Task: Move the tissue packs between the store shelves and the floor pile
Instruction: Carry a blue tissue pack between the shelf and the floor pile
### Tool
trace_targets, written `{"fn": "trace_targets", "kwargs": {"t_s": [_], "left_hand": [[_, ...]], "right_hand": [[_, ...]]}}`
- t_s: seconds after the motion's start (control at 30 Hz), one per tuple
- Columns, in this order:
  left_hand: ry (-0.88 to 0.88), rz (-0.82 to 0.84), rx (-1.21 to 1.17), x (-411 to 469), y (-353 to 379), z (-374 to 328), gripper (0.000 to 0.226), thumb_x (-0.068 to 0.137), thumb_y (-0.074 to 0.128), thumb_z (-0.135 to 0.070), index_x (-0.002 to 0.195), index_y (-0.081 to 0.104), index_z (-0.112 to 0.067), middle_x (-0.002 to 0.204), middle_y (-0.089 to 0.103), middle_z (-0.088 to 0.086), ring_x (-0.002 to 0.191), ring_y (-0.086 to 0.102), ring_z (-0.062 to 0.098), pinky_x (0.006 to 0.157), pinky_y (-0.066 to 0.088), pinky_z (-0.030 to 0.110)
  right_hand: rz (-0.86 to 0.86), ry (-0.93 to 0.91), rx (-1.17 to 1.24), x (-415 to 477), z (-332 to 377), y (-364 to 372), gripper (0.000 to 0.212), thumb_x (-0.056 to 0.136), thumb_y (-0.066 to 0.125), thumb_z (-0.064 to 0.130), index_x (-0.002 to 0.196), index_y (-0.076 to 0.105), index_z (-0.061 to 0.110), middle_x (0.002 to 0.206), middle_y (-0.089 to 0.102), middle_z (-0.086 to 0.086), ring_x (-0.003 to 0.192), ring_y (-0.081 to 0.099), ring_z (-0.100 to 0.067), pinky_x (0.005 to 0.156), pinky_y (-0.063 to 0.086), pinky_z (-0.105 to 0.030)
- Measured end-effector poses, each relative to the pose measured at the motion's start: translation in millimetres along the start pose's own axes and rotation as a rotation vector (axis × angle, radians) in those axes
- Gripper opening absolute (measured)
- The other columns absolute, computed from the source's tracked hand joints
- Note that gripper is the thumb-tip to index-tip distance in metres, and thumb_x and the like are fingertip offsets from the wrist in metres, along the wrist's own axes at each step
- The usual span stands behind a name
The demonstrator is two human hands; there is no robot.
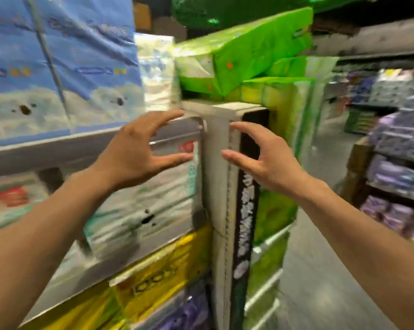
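Both my hands are raised in front of the shelf's white end post (216,163). My left hand (139,148) is open, fingers spread, in front of a white and teal tissue pack (151,206) on the middle shelf. My right hand (265,160) is open too, fingers apart, beside the post's black strip. Neither hand holds anything. A bright green tissue pack (246,48) lies tilted on top of the end stack. A large blue pack (58,63) fills the upper shelf at left. The picture is blurred by motion.
Yellow packs (163,265) and purple packs (189,313) sit on the lower shelves. More green packs (279,115) stand behind the post. An aisle floor (320,270) runs along the right, with shelves of purple packs (396,163) across it.
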State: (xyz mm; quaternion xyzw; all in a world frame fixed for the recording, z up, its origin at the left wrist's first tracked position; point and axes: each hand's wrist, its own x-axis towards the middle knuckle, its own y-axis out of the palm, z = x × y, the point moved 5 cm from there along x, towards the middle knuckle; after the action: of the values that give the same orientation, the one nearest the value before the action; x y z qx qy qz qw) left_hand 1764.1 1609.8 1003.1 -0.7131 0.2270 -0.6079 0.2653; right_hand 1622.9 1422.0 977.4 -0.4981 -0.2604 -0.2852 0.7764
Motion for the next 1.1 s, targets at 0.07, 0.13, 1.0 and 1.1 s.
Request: {"fn": "trace_targets", "kwargs": {"t_s": [0.07,0.13,1.0,1.1], "left_hand": [[0.016,0.049,-0.066,-1.7,34.4,-32.0,0.08,0.076,0.066,-0.066,0.139,0.054,-0.019,0.132,0.058,-0.005,0.114,0.059,0.01,0.099,0.047,0.023],[0.042,0.078,-0.136,-5.0,69.3,-73.7,0.08,0.076,0.066,-0.065,0.141,0.053,-0.02,0.131,0.057,-0.006,0.112,0.059,0.01,0.097,0.048,0.022],[0.458,0.813,-0.705,20.9,571.7,-739.9,0.102,0.067,0.038,-0.097,0.145,0.046,-0.032,0.143,0.053,-0.008,0.128,0.053,0.013,0.106,0.039,0.027],[0.529,0.868,-0.764,46.1,626.5,-817.2,0.099,0.065,0.038,-0.097,0.146,0.042,-0.039,0.146,0.049,-0.011,0.132,0.05,0.011,0.108,0.039,0.028]], "right_hand": [[0.015,0.02,-0.053,-41.7,-14.4,-28.6,0.07,0.084,0.068,0.054,0.136,0.059,0.008,0.138,0.061,-0.006,0.128,0.052,-0.011,0.106,0.028,-0.004],[0.024,0.056,-0.08,-86.6,-27.7,-60.8,0.069,0.084,0.07,0.051,0.137,0.059,0.008,0.139,0.061,-0.007,0.129,0.053,-0.013,0.109,0.032,-0.011],[-0.08,1.397,-0.471,-712.7,-231.8,-549.7,0.088,0.085,0.057,0.069,0.157,0.032,0.025,0.165,0.027,0.003,0.152,0.019,-0.014,0.123,0.02,-0.033],[-0.185,1.492,-0.494,-753.2,-254.4,-605.4,0.092,0.082,0.054,0.074,0.157,0.032,0.027,0.165,0.026,0.003,0.152,0.019,-0.014,0.123,0.021,-0.034]]}}
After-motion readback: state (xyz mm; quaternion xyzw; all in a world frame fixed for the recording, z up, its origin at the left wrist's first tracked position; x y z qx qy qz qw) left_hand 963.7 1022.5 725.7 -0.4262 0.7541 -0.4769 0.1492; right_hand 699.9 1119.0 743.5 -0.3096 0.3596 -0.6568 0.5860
